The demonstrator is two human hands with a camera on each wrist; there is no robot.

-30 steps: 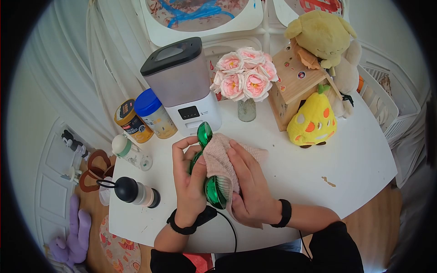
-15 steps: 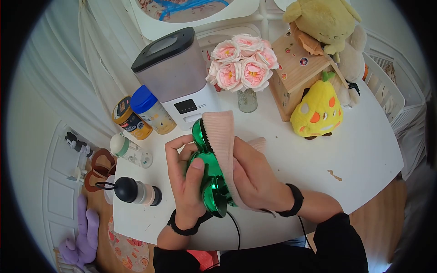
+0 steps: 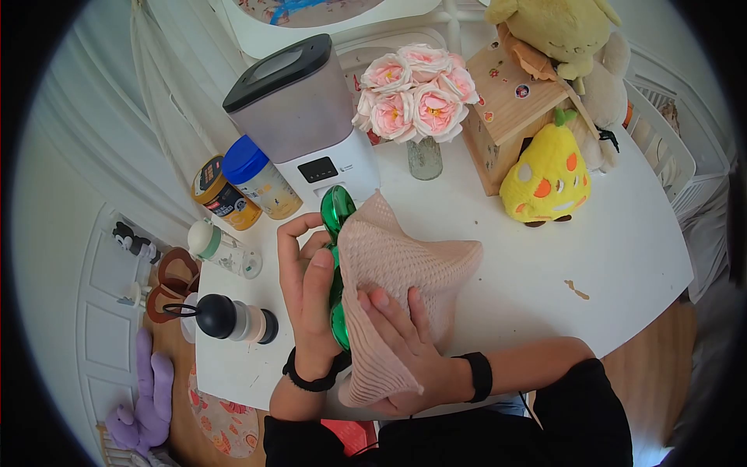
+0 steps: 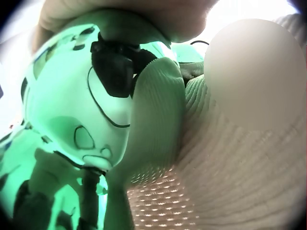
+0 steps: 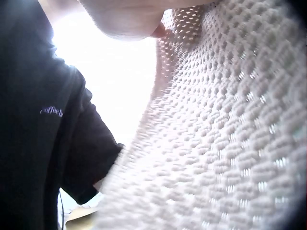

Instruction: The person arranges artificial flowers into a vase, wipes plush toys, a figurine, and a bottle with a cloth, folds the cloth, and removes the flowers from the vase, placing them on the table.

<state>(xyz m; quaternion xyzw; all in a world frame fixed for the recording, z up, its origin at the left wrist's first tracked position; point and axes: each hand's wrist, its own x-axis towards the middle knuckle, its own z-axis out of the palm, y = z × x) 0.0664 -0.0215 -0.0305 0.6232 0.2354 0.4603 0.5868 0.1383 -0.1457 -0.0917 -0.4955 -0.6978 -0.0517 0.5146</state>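
Observation:
My left hand (image 3: 311,303) holds a shiny green object with rounded lobes (image 3: 337,208), its thumb lying along the near side. A pale pink ribbed cloth (image 3: 405,257) hangs loosely spread against the object's right side and hides most of it. Against this cloth my right hand (image 3: 405,342) bends its fingers, gripping it low down; its thumb is hidden. In the left wrist view, the mirror-like green surface (image 4: 72,105) fills the left half, with the ribbed cloth (image 4: 230,172) beside it. Holey cloth weave (image 5: 216,120) fills much of the right wrist view.
On the white table (image 3: 622,288) stand a black-capped bottle (image 3: 233,319), a clear bottle (image 3: 226,249), two tubs (image 3: 264,179), a white dispenser (image 3: 303,124), and roses in a vase (image 3: 424,156). A yellow plush toy (image 3: 548,179) leans by a wooden box (image 3: 513,109).
The cloth, bunched and then folded upright along the green object, now spreads out wide over its right side. My right hand has moved lower. The left hand keeps its hold.

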